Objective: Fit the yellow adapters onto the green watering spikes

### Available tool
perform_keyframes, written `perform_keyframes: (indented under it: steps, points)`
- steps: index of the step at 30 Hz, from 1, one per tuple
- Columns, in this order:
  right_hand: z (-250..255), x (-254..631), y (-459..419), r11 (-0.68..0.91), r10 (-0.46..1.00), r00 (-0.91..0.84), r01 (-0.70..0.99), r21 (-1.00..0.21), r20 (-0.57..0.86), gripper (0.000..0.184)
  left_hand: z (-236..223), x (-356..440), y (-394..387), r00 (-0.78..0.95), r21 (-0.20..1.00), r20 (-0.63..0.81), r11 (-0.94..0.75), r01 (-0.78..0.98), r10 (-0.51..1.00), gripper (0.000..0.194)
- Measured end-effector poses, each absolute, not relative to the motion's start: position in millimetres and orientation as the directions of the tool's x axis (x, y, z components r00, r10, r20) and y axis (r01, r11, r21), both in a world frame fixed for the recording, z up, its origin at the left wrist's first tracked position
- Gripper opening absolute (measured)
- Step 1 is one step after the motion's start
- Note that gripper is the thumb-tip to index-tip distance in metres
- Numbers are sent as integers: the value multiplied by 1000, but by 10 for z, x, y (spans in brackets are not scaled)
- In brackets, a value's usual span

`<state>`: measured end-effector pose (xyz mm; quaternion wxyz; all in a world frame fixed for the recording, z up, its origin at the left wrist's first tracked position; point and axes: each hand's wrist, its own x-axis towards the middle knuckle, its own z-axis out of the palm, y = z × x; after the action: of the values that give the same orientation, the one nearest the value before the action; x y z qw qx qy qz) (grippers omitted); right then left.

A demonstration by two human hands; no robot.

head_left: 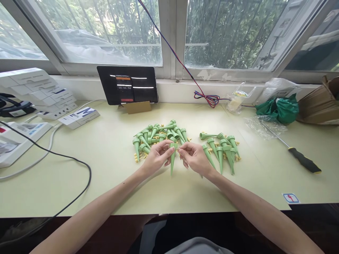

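My left hand [156,156] pinches the wide top of a green cone-shaped spike [172,159], whose tip points toward me. My right hand [194,157] is closed beside it, fingertips pinched at the cone's top on a small part I cannot make out. Behind the hands lies a pile of green spikes [156,135] with small yellow pieces. A second, smaller pile of spikes [222,148] lies just right of my right hand. All rest on a pale green table [106,169].
A tablet [127,84] leans at the window sill showing a timer. White boxes [47,91] and a black cable [66,157] are at the left. A screwdriver [296,153], plastic bags [278,106] and a cardboard box [321,102] lie at the right.
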<state>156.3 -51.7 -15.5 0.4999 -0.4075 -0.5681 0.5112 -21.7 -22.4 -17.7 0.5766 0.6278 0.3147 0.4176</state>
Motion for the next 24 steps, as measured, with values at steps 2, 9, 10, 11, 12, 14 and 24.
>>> perform_keyframes:
  steps: [2,9,10,11,12,14,24]
  points:
    - [-152,1565,-518,154,973,-170,-38,-987,158,27,-171,-217,-227,456,988,156,-135,-79,876,29]
    - [-175,1589,-538,333,938,-150,146,-931,312,23,-165,-213,-225,499,991,121,-75,-111,858,25]
    - [-177,1587,-538,328,940,-148,142,-934,308,23,-166,-213,-223,499,990,126,-80,-112,858,25]
    - [-179,1584,-536,310,945,-147,126,-942,291,23,-167,-213,-221,496,990,133,-89,-111,858,24]
    - [-179,1581,-533,283,952,-147,99,-954,267,23,-168,-212,-220,491,989,140,-100,-106,860,24]
    - [-177,1574,-525,220,965,-155,35,-975,212,24,-170,-211,-217,477,988,154,-124,-95,865,25]
    - [-164,1580,-531,273,955,-152,107,-956,255,25,-158,-209,-220,487,990,135,-101,-94,863,27]
